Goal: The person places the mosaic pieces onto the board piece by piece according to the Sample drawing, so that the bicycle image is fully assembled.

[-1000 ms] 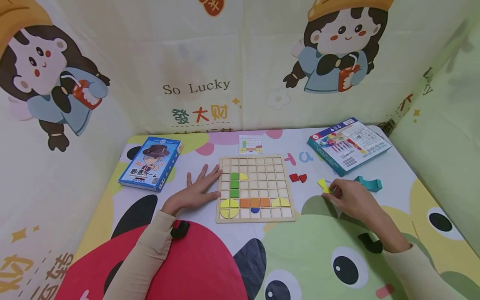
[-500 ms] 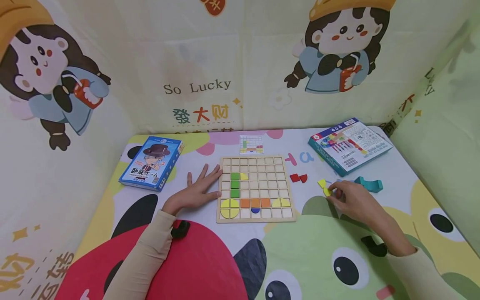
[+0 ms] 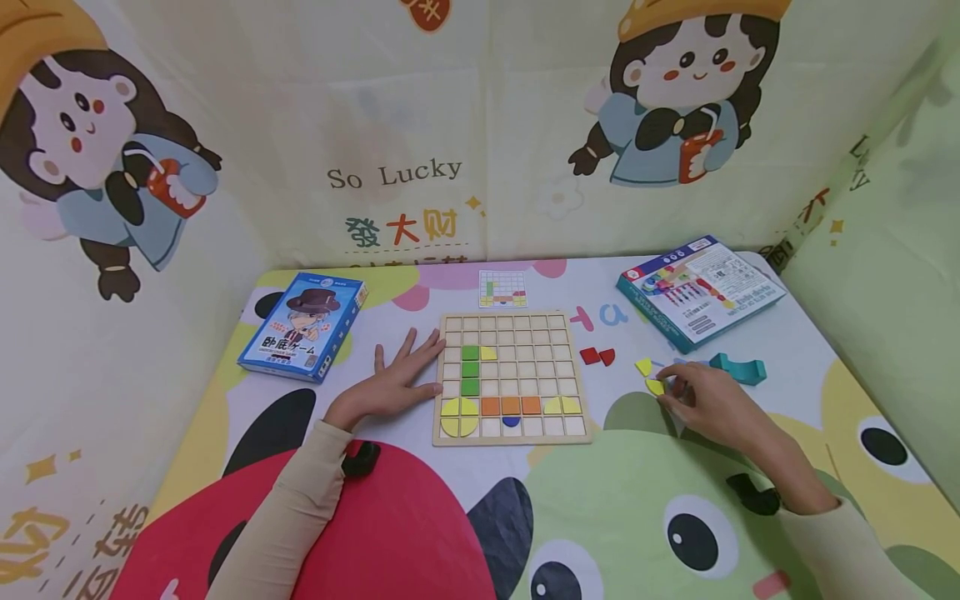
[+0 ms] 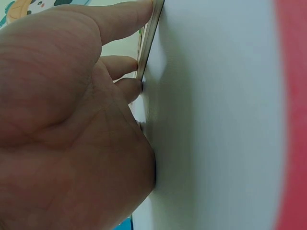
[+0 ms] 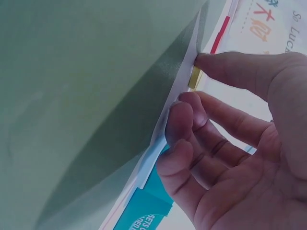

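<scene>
A wooden grid board [image 3: 512, 442] lies on the table, with green, orange, yellow and blue tiles in some of its cells. My left hand [image 3: 390, 383], fingers spread, rests on the table and touches the board's left edge; the left wrist view shows a fingertip against the board's rim [image 4: 152, 40]. To the right of the board, my right hand [image 3: 708, 400] has thumb and index finger at either side of a rounded yellow tile [image 3: 655, 387], seen edge-on [image 5: 194, 77] in the right wrist view. Another yellow tile [image 3: 643, 367] lies just beyond it.
Two red tiles [image 3: 597, 357] lie right of the board. A pattern card [image 3: 502, 289] sits behind it. A blue game box [image 3: 303, 327] stands left, a teal-edged box [image 3: 701, 292] back right. A teal curved block [image 3: 738, 369] is beyond my right hand.
My right hand has shifted slightly to the right, and the nearer yellow tile has slid a little away from the other one. My left hand and the board stay put.
</scene>
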Demonstrator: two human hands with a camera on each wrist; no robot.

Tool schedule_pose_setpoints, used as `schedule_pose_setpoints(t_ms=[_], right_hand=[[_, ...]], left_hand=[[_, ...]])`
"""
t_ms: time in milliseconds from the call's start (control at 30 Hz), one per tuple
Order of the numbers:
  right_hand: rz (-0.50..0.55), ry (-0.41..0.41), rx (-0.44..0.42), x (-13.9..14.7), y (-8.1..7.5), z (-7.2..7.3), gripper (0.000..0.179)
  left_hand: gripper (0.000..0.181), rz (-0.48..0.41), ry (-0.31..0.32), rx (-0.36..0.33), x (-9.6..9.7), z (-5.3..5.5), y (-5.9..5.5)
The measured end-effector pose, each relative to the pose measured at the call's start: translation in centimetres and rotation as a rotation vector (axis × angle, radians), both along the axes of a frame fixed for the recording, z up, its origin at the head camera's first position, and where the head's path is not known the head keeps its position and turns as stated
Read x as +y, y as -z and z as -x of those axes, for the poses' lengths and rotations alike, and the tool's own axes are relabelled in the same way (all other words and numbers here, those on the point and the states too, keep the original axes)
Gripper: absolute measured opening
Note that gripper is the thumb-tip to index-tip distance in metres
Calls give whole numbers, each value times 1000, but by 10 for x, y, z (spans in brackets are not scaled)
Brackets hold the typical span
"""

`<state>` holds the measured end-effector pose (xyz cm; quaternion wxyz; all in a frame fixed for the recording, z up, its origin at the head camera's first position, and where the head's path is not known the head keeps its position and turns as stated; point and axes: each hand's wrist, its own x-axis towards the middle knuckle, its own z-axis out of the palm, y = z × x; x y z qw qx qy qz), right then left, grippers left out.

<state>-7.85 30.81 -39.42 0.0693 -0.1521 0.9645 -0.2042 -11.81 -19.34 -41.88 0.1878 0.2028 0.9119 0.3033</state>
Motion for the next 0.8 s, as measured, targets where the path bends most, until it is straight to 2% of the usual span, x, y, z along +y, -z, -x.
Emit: schedule_pose_setpoints(t_ms=[533,800], right_hand=[[-8,12,3,0,1,-1,29],[5,21,-7,-6,-1,-6,28]], left_hand=[[84,-1,-2,0,0,-1,-2],[84,-1,3,0,0,0,-1]])
